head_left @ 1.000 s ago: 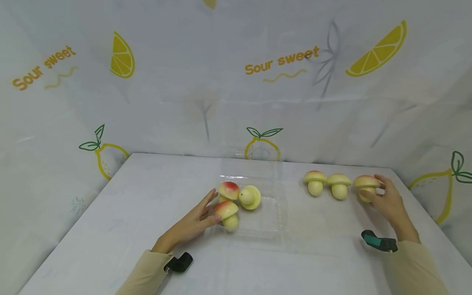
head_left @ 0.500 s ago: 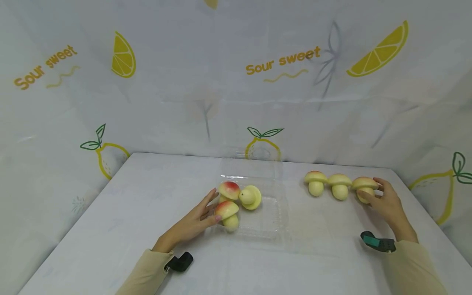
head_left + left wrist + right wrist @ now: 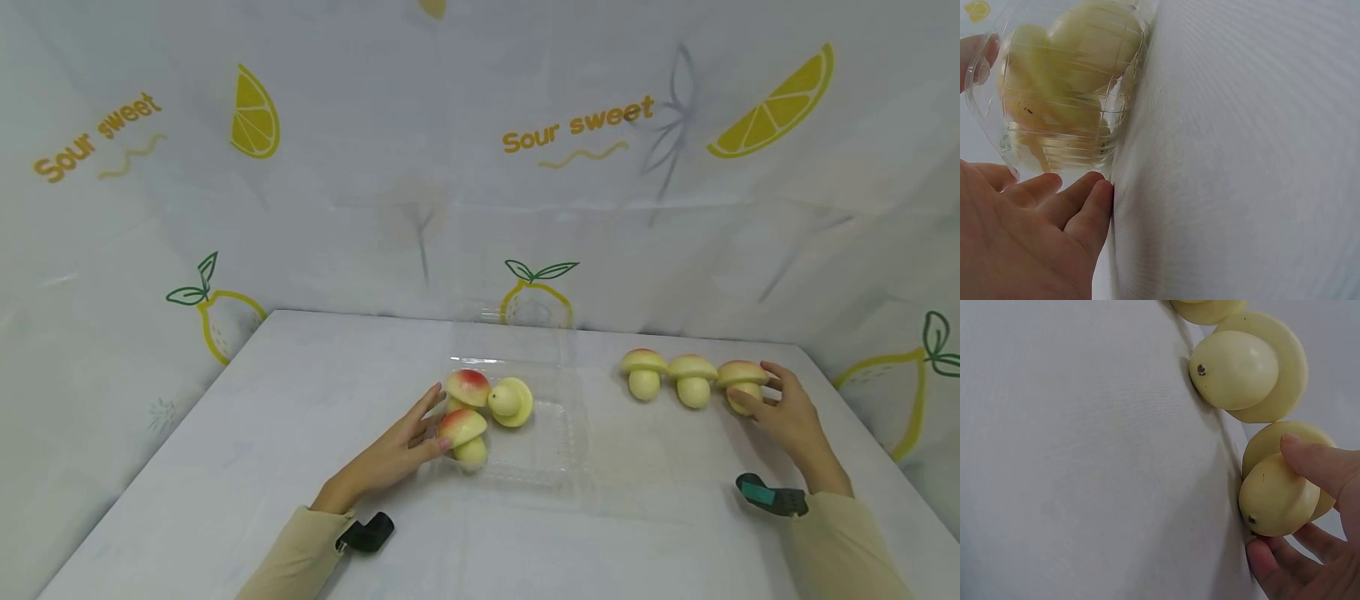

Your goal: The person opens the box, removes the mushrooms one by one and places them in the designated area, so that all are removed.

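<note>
A clear plastic clamshell container stands mid-table with its lid raised behind. Inside it, on the left, are a red-capped mushroom, another red-and-yellow mushroom and a pale one lying stem-up. My left hand rests at the container's left side, its thumb over the rim and its straight fingers along the outer wall. At the right, my right hand holds the rightmost mushroom, thumb on the stem side and fingers round the far side.
Two more mushrooms, a left one and a middle one, stand in a row beside the held one. The white table ends at a lemon-print cloth backdrop. Black straps with devices sit on both wrists.
My right hand has shifted the rightmost mushroom slightly left, up against the middle one. The left hand and the container stay in place.
</note>
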`<state>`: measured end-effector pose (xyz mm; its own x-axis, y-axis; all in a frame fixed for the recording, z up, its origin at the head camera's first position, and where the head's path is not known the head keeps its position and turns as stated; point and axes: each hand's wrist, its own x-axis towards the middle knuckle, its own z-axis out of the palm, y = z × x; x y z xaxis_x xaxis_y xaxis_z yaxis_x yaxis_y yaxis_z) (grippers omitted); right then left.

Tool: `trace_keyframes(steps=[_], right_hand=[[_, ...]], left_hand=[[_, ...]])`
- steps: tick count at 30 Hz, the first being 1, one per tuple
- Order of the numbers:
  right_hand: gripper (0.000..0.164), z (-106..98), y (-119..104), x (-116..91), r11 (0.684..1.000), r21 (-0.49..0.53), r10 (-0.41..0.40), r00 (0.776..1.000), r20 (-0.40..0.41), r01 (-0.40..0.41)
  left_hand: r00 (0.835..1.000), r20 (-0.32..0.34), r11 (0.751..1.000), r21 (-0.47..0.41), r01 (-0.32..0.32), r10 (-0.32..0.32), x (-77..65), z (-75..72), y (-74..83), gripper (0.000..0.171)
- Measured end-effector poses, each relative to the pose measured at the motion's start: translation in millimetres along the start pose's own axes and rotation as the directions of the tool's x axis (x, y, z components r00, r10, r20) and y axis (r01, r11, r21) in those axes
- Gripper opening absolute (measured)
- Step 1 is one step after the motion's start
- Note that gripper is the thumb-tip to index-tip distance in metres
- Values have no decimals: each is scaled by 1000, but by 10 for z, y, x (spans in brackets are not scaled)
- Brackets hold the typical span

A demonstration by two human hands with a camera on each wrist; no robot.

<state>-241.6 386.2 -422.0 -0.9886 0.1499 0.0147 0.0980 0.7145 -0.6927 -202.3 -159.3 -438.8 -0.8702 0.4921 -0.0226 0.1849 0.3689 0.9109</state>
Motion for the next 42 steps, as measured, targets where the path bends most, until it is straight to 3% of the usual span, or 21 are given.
trace_keyframes(steps=[20,31,42], right_hand=[[88,-58,-11,-40,1000,-16,-18,1000,-4,18],[81,-117,-77,-99,997,-43,-60,995,-79,57],[78,-140,-201,-194,991,-68,-121,989,-88,116]], left_hand=[[1000,-4,1000,11,2,-2,6,12,-3,87],[1000,-4,1000,9,3,-3,2,13,12,87],[1000,-5,1000,15,10,-10,3,14,19,87]])
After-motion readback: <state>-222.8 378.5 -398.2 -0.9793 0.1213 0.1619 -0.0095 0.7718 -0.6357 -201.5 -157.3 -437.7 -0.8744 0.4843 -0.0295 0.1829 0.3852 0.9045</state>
